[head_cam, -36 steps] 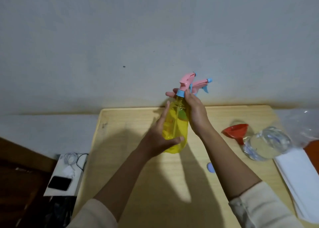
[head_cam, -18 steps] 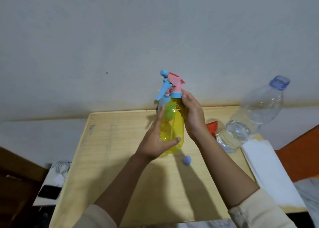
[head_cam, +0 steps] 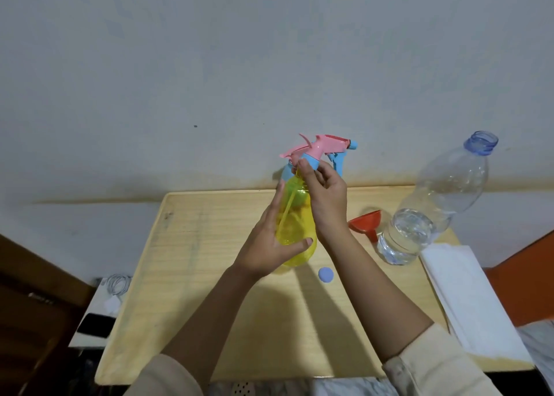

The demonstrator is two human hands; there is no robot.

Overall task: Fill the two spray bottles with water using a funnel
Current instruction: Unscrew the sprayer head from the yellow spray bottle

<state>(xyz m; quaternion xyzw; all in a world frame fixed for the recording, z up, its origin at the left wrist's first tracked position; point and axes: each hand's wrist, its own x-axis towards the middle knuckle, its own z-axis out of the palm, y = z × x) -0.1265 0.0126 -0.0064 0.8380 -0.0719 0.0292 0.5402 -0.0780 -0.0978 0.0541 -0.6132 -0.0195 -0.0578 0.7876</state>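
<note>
Both hands up on the yellow spray bottle (head_cam: pixel 295 230), over the middle of the wooden table (head_cam: pixel 192 275). My left hand (head_cam: pixel 269 245) wraps the bottle's body, fingers behind and thumb across the front low down. My right hand (head_cam: pixel 326 197) is at the neck, fingertips curled and pinching the blue collar (head_cam: pixel 310 160) under the pink trigger head (head_cam: pixel 326 143). Bottle is roughly upright – can't tell if its base touches the table.

The second spray bottle (head_cam: pixel 286 172) stands right behind the yellow one, mostly hidden, only a blue sliver at the shoulder and a pink bit on top showing.

The red funnel (head_cam: pixel 364 223) lies on its side on the table to the right, touching or just beside the clear water bottle (head_cam: pixel 431 212) – uncapped, water in the lower part. A small blue cap (head_cam: pixel 325 274) sits on the table near the yellow bottle. A white cloth (head_cam: pixel 467 299) lies along the right edge. Off the left edge, a phone (head_cam: pixel 96 326) and a white cable (head_cam: pixel 118 284).
</note>
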